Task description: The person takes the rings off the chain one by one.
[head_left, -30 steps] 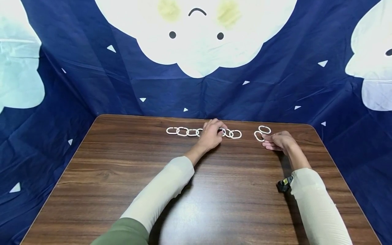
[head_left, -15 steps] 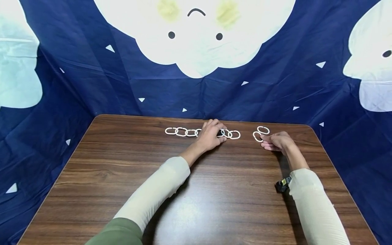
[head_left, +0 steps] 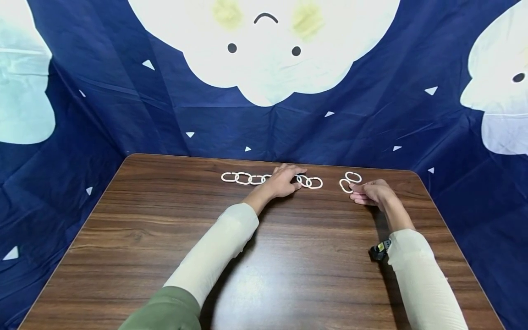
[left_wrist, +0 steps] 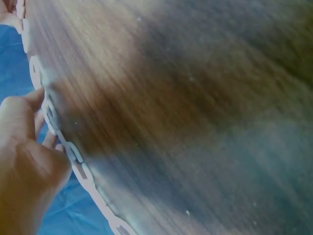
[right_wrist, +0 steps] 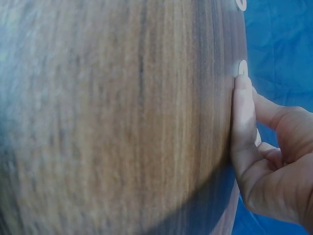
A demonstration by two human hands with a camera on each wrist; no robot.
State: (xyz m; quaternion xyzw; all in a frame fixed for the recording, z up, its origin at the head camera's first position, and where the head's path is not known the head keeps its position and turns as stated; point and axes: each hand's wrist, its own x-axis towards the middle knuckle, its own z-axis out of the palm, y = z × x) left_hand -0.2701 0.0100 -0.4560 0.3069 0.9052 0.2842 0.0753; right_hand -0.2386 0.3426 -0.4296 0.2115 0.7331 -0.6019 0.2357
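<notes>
Several white plastic links form a chain (head_left: 243,178) laid left to right near the table's far edge. My left hand (head_left: 281,182) lies across its middle, hiding some links, with thumb and fingers to either side of it. In the left wrist view this hand (left_wrist: 29,152) has its thumb tip right at a link (left_wrist: 50,115). To the right of the chain, my right hand (head_left: 371,191) pinches the edge of a loose white link (head_left: 342,186) between thumb and fingers. A second loose link (head_left: 353,177) lies just behind that one, overlapping it in the head view.
The brown wood-grain table (head_left: 173,256) ends just behind the links. A dark blue cloth (head_left: 165,114) with white cloud prints hangs around its back and sides. A small black device (head_left: 379,250) sits at my right wrist.
My left hand's fingers have flattened and reach slightly further right over the chain. The right hand keeps its pinch on the loose link. The whole head view has shifted slightly.
</notes>
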